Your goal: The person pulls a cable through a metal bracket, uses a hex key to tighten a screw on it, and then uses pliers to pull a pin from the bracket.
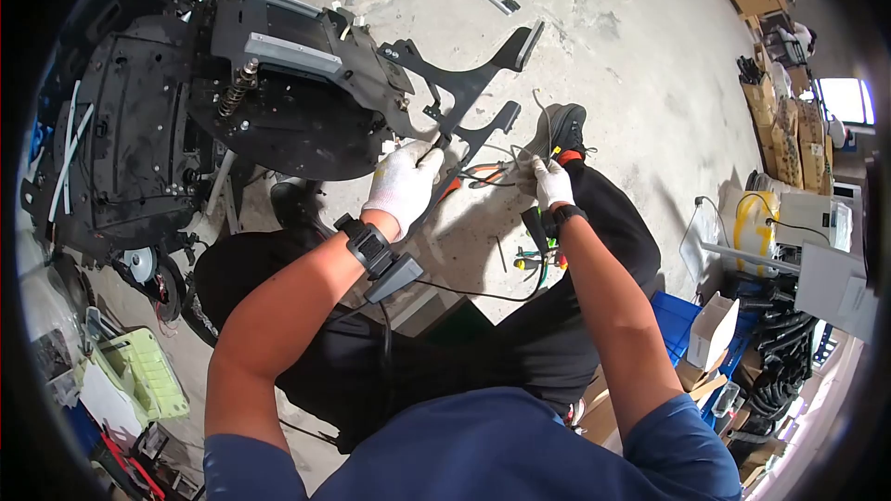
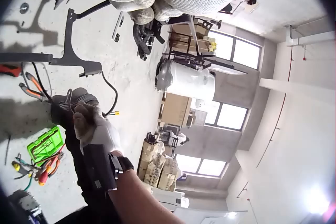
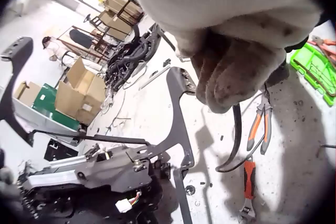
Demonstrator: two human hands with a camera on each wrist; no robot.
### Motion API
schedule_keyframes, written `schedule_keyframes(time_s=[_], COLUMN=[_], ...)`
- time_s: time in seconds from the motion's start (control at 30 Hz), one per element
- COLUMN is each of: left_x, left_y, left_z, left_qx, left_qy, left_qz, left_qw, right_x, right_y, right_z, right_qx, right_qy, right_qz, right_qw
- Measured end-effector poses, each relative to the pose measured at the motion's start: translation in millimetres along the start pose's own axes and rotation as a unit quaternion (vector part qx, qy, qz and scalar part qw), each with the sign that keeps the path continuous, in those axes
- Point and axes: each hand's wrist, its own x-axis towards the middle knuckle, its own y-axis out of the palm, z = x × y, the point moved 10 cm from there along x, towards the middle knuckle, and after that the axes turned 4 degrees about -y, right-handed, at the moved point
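My left hand [image 1: 404, 186], in a white knit glove, grips a black metal bracket [image 1: 459, 83] beside the dark vehicle frame [image 1: 288, 116]. Its curled fingers show at the top of the left wrist view. Over by the shoe, my gloved right hand [image 1: 553, 184] pinches a thin black cable [image 3: 236, 137]. The glove's fingertips [image 3: 226, 79] look soiled, and the cable hangs in a loop below them. Orange-handled pliers [image 3: 259, 124] and an adjustable wrench [image 3: 248, 187] with a red handle lie on the floor beneath the cable.
A coil-over shock [image 1: 238, 88] stands on the frame. Between the legs lies a green tool case [image 2: 44, 148] with several tools beside it. Cardboard boxes [image 3: 81, 90] and dark hoses [image 3: 134, 53] sit farther off. Blue bins [image 1: 675, 320] stand at the right.
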Motion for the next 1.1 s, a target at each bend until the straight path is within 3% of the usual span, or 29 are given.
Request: schedule_keyframes(time_s=[0.03,0.07,0.1,0.27,0.43,0.57,0.63,0.7,0.77,0.8,0.83,0.87,0.9,0.97,1.03,1.1], left_x=[-1,1,3,14,7,6,5,7,7,6,18,17,9,6,9,8], left_y=[0,0,2,3,-5,-10,-12,-12,-14,-13,-8,-9,-8,-8,-11,-12], left_z=[-4,-3,0,12,4,6,2,-10,5,-4,22,15,13,10,8,10], left_qx=[0.024,0.022,0.028,0.011,0.026,0.016,0.006,-0.048,-0.010,0.032,0.017,-0.009,-0.033,-0.023,-0.014,-0.010], left_qy=[0.000,-0.001,-0.008,0.016,-0.018,-0.012,0.015,0.007,0.027,0.043,0.033,0.020,-0.002,0.001,0.006,-0.005], left_qz=[-0.002,-0.001,0.005,-0.012,-0.008,-0.035,-0.049,-0.030,-0.072,-0.048,-0.071,-0.059,-0.042,-0.034,-0.031,-0.035], left_qw=[1.000,1.000,1.000,1.000,0.999,0.999,0.999,0.998,0.997,0.997,0.997,0.998,0.999,0.999,0.999,0.999], right_x=[3,4,-11,-49,-149,-206,-163,-175,-143,-136,-123,-86,-80,-42,-15,-10], right_y=[-4,-5,-5,-20,-22,-23,1,6,40,35,33,25,25,21,11,12], right_z=[0,13,46,135,255,281,243,251,226,226,229,204,192,143,116,93], right_qx=[0.025,0.041,-0.025,-0.016,-0.038,0.082,-0.037,0.037,-0.154,-0.095,-0.036,-0.061,-0.029,-0.017,-0.047,0.079], right_qy=[-0.004,-0.056,-0.142,-0.238,-0.324,-0.441,-0.304,-0.326,-0.295,-0.322,-0.355,-0.275,-0.244,-0.130,-0.126,-0.089], right_qz=[-0.017,-0.006,-0.041,-0.074,-0.120,-0.132,-0.025,-0.049,0.044,0.001,-0.036,0.037,-0.006,0.001,-0.003,0.007], right_qw=[1.000,0.998,0.989,0.968,0.937,0.884,0.952,0.943,0.942,0.942,0.933,0.959,0.969,0.991,0.991,0.993])
